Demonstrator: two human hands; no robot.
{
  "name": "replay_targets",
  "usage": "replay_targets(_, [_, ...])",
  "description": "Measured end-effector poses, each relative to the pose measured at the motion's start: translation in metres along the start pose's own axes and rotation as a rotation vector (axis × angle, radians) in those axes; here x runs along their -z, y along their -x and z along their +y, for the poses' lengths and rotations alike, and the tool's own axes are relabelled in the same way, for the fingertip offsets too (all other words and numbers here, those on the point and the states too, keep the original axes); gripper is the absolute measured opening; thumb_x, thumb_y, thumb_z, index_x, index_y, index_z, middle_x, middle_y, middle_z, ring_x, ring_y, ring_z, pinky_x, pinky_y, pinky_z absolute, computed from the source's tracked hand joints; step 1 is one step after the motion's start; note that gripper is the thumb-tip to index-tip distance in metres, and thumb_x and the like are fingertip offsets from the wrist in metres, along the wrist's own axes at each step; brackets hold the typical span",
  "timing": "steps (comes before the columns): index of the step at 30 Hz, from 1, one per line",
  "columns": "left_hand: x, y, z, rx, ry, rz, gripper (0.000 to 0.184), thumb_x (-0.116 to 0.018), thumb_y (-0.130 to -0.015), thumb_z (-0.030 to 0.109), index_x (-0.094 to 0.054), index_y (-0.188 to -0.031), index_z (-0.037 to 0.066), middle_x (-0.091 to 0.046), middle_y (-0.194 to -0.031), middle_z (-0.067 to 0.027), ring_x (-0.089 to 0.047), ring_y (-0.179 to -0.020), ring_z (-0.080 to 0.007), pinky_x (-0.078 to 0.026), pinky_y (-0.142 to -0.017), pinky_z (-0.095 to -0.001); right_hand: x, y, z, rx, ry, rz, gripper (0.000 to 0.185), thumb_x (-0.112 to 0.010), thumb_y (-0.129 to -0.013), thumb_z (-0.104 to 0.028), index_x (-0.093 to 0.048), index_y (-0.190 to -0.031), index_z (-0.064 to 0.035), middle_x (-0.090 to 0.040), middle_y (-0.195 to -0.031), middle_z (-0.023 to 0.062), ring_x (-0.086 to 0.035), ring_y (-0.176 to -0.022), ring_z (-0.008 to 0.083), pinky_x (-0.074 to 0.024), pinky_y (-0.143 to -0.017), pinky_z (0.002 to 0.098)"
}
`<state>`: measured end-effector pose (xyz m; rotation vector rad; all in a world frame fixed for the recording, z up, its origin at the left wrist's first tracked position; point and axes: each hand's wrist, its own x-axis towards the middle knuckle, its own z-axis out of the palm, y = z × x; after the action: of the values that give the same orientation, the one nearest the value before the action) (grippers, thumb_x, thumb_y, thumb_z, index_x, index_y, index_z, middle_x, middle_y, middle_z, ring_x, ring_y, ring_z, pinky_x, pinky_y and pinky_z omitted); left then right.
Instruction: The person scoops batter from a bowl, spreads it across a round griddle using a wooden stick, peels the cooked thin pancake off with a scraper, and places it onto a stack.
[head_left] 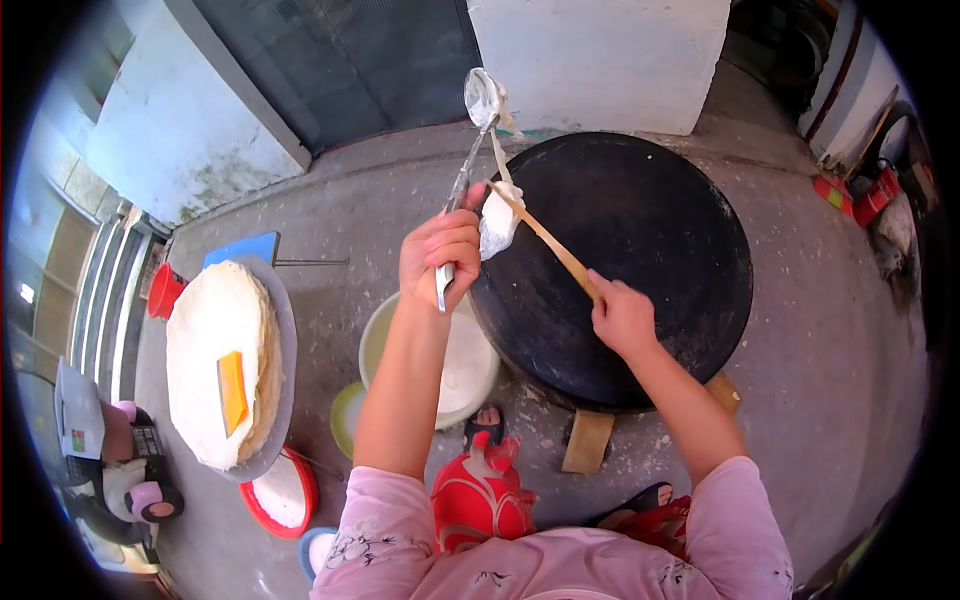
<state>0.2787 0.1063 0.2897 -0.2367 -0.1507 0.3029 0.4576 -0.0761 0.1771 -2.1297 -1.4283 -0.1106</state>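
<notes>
My left hand [438, 248] is wrapped round the handle of a metal ladle [468, 165], held upright. Its bowl is smeared with white batter, and a strand hangs from it. My right hand [624, 316] grips a long wooden stick [555, 250] that slants up toward the ladle. By the stick's far end hangs a glossy white clump [500, 215], which looks like batter; what it clings to is unclear. Beneath both hands lies a large round black griddle [630, 270]. A pale tub [480, 375] of white batter stands left of the griddle, partly behind my left forearm.
At left, a tall stack of thin pale flatbreads [210, 330] rests on a round board, with an orange scraper [232, 390] on top. Below are a red basin [305, 515] and a blue-rimmed bowl [305, 550]. A wooden block [588, 442] sits under the griddle's near edge.
</notes>
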Motion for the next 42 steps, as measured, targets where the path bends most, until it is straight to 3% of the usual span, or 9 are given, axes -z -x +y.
replay_targets(9, [-0.016, 0.005, -0.019, -0.003, 0.006, -0.045, 0.040, -0.029, -0.090, 0.002, -0.030, -0.127, -0.012, -0.043, -0.065, -0.0056, -0.043, -0.045, -0.0116, -0.039, -0.036, -0.0235, -0.014, -0.004, 0.009, 0.115, 0.320, 0.029, 0.040, -0.059, -0.067, -0.007, -0.063, -0.106, -0.0159, -0.055, -0.069, 0.0087, -0.060, -0.065, 0.0251, -0.0491, -0.062, 0.0348])
replay_targets(11, [-0.017, 0.016, -0.020, 0.022, 0.034, -0.076, 0.040, -0.028, -0.091, 0.002, -0.028, -0.128, -0.012, -0.043, -0.065, -0.0055, -0.043, -0.045, -0.0117, -0.040, -0.035, -0.0234, -0.021, 0.005, 0.004, -0.168, -0.294, -0.025, 0.038, -0.059, -0.068, -0.007, -0.064, -0.104, -0.0151, -0.056, -0.069, 0.0094, -0.060, -0.065, 0.0259, -0.0490, -0.062, 0.0358])
replay_targets(16, [-0.011, 0.051, -0.025, -0.034, 0.098, -0.209, 0.041, -0.026, -0.090, 0.003, -0.028, -0.127, -0.014, -0.042, -0.068, -0.0095, -0.043, -0.045, -0.0140, -0.041, -0.035, -0.0244, -0.017, -0.002, 0.018, 0.124, 0.353, -0.047, 0.045, -0.057, -0.069, -0.011, -0.056, -0.113, -0.0133, -0.053, -0.075, 0.0067, -0.056, -0.064, 0.0242, -0.0469, -0.056, 0.0366])
replay_targets(19, [-0.003, 0.086, -0.026, -0.106, 0.091, -0.225, 0.042, -0.026, -0.090, 0.003, -0.027, -0.128, -0.014, -0.043, -0.065, -0.0092, -0.044, -0.045, -0.0142, -0.042, -0.035, -0.0239, -0.020, -0.020, 0.020, -0.083, 0.059, 0.008, 0.038, -0.057, -0.070, -0.010, -0.061, -0.108, -0.0147, -0.056, -0.075, 0.0099, -0.059, -0.071, 0.0275, -0.0482, -0.062, 0.0387])
replay_targets(21, [0.007, 0.118, -0.022, -0.152, 0.079, -0.194, 0.042, -0.027, -0.090, 0.003, -0.028, -0.128, -0.014, -0.043, -0.065, -0.0088, -0.044, -0.045, -0.0136, -0.041, -0.036, -0.0236, -0.038, 0.005, 0.016, -0.116, -0.308, 0.043, 0.037, -0.057, -0.070, -0.010, -0.063, -0.106, -0.0166, -0.057, -0.075, 0.0096, -0.060, -0.075, 0.0287, -0.0489, -0.066, 0.0387])
replay_targets(26, [0.061, 0.192, -0.012, -0.431, 0.109, 0.108, 0.041, -0.031, -0.089, 0.003, -0.030, -0.126, -0.014, -0.044, -0.063, -0.0044, -0.043, -0.042, -0.0105, -0.039, -0.035, -0.0224, -0.022, -0.014, 0.038, 0.037, 0.370, 0.026, 0.038, -0.060, -0.069, -0.015, -0.060, -0.107, -0.0122, -0.053, -0.076, 0.0073, -0.056, -0.065, 0.0246, -0.0470, -0.058, 0.0373])
replay_targets(30, [0.122, 0.237, -0.004, -0.523, 0.189, 0.267, 0.040, -0.033, -0.086, 0.000, -0.034, -0.122, -0.015, -0.044, -0.063, -0.0032, -0.045, -0.045, -0.0099, -0.039, -0.036, -0.0214, -0.046, -0.012, 0.029, -0.262, -0.236, 0.053, 0.038, -0.057, -0.072, -0.014, -0.061, -0.110, -0.0165, -0.058, -0.075, 0.0120, -0.059, -0.074, 0.0290, -0.0488, -0.065, 0.0391])
replay_targets(35, [0.168, 0.258, -0.001, -0.593, 0.415, 0.468, 0.034, -0.034, -0.088, 0.005, -0.040, -0.115, -0.015, -0.043, -0.064, -0.0033, -0.043, -0.045, -0.0106, -0.038, -0.038, -0.0222, -0.025, -0.023, 0.027, -0.078, 0.314, 0.026, 0.042, -0.058, -0.068, -0.007, -0.061, -0.108, -0.0168, -0.056, -0.077, 0.0104, -0.059, -0.068, 0.0270, -0.0482, -0.060, 0.0391])
replay_targets(42, [0.174, 0.252, 0.002, -0.569, 0.425, 0.539, 0.033, -0.033, -0.089, 0.009, -0.042, -0.113, -0.012, -0.042, -0.062, -0.0022, -0.041, -0.045, -0.0099, -0.037, -0.038, -0.0216, -0.038, -0.018, -0.020, -0.061, -0.016, 0.017, 0.046, -0.056, -0.067, -0.007, -0.059, -0.112, -0.0142, -0.058, -0.080, 0.0106, -0.060, -0.074, 0.0284, -0.0492, -0.067, 0.0388])
